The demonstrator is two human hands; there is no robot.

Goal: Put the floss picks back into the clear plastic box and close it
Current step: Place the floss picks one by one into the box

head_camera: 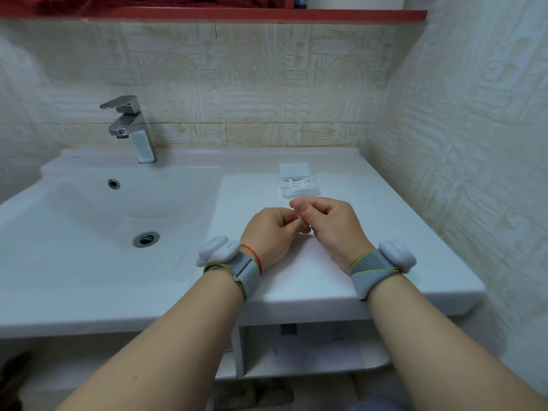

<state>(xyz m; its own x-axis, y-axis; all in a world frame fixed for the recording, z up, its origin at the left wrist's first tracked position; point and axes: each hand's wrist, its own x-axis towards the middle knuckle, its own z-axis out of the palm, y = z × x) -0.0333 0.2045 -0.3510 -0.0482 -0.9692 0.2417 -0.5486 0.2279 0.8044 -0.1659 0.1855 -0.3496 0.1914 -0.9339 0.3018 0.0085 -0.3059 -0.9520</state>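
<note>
Gathering seems the step in hand: the right hand pinches what looks like a floss pick, and the left hand curls beside it, its hold hidden. The clear plastic box lies open at one o'clock, so the next move is a short reach there.

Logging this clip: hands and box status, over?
Both curled together: left hand, right hand, pinching a small white piece, likely a floss pick. Open clear plastic box beyond, floss picks inside. Nothing between hands and box.
</note>
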